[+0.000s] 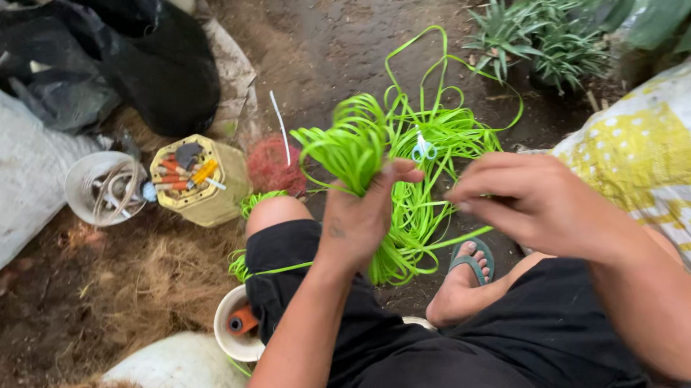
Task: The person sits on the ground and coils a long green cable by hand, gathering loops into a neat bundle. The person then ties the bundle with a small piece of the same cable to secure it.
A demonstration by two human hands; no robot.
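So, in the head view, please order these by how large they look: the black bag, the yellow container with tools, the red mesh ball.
1. Black bag, clearly the largest.
2. Yellow container, holding small tools.
3. Red mesh ball, the smallest, though not much smaller than the container.
All three lie at a similar distance, so the order looks reliable.

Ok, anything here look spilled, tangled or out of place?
Mostly the green strips: beyond the looped bunch held in the left hand, the rest lies in a loose tangle on the dirt ground, with small scissors on top. Brown fibre is scattered by the knee.
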